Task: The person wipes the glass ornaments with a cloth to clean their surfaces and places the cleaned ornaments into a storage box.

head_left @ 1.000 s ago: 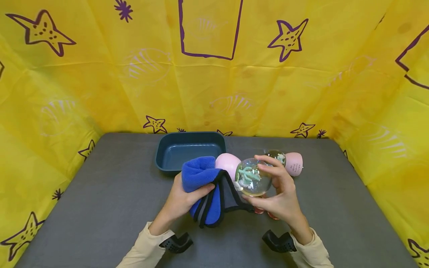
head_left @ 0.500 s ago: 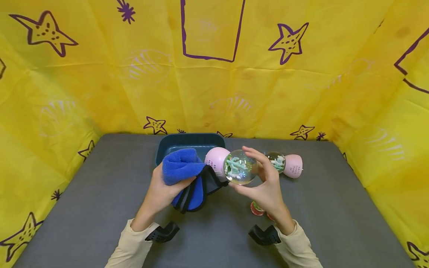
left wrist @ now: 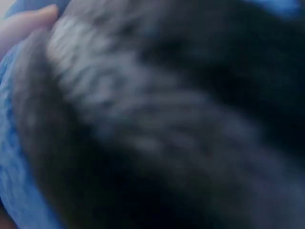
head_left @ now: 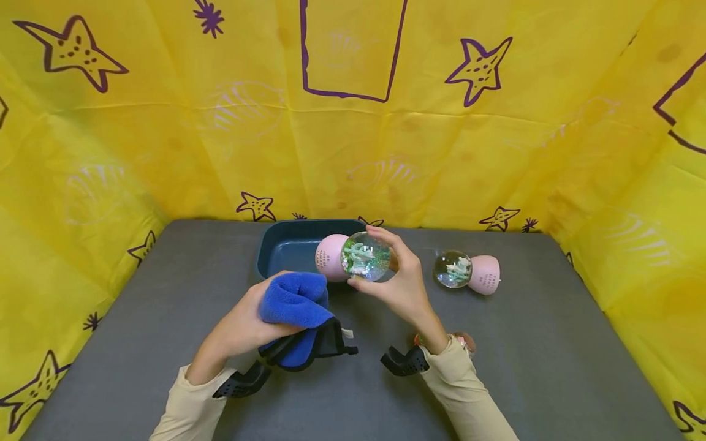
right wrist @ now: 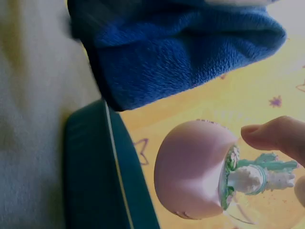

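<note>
My right hand (head_left: 399, 275) grips a snow globe (head_left: 365, 257) by its clear ball, with a green cactus inside. The globe lies tilted sideways, its pink base (right wrist: 190, 167) pointing left over the near right part of a dark teal basin (head_left: 270, 251). Bunched in my left hand (head_left: 242, 324) is a blue cloth (head_left: 298, 300) with black edging, held apart from the globe and nearer to me. The left wrist view is filled by blurred dark folds of the cloth (left wrist: 14, 157) and one fingertip. In the right wrist view the cloth hangs above the globe.
A second snow globe (head_left: 469, 272) with a pink base lies on its side on the grey table (head_left: 551, 343), right of my right hand. Small reddish items (head_left: 466, 342) sit partly hidden behind my right forearm. Yellow patterned fabric (head_left: 353, 153) walls the back and sides.
The snow globe has moved left and away from me, from beside the cloth to over the basin. My left hand has moved left and lately down, so cloth and globe are now apart.
</note>
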`<state>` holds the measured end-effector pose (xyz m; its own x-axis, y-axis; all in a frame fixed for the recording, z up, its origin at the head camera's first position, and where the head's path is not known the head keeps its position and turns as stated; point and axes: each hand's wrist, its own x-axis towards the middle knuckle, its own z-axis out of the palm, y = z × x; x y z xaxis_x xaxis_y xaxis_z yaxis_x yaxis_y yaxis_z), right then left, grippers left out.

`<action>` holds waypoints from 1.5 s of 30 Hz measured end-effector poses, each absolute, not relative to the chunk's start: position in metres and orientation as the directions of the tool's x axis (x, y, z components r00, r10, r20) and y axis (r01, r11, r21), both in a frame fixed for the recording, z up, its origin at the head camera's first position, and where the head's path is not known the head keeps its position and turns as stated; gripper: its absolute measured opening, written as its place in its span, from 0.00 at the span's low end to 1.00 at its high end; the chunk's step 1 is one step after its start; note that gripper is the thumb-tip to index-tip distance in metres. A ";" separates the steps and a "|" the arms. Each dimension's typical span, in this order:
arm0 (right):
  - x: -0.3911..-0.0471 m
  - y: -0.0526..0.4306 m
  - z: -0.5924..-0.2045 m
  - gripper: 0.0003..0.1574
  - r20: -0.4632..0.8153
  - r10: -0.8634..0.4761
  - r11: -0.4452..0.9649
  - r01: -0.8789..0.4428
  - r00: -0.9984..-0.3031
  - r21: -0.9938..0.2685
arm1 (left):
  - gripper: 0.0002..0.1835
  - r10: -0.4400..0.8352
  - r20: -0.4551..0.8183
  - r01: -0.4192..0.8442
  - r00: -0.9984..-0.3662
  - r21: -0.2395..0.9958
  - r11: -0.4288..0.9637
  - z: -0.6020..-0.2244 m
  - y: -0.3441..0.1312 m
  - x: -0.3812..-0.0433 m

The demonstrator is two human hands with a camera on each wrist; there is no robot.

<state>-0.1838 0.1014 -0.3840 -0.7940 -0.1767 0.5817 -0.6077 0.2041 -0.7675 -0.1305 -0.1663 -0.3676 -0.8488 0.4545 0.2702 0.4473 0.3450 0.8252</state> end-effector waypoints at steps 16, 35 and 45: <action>-0.224 0.047 -0.398 0.52 0.490 -0.296 0.293 -0.566 -0.820 -0.771 | 0.27 0.744 0.136 0.463 -0.654 0.850 0.252 -0.375 -0.169 -0.134; -0.256 -0.013 -0.402 0.48 0.336 -0.482 0.494 -0.568 -0.809 -0.659 | 0.24 0.780 0.133 0.470 -0.611 0.854 0.223 -0.376 -0.177 -0.133; -0.256 -0.031 -0.408 0.47 0.309 -0.554 0.525 -0.612 -0.773 -0.591 | 0.23 0.765 0.108 0.457 -0.635 0.851 0.259 -0.376 -0.179 -0.134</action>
<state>-0.2558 -0.0307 -0.4079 -0.7731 -0.5542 0.3086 -0.6125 0.5255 -0.5906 -0.1338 -0.1791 -0.3760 -0.6346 0.7653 0.1078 0.4567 0.2589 0.8511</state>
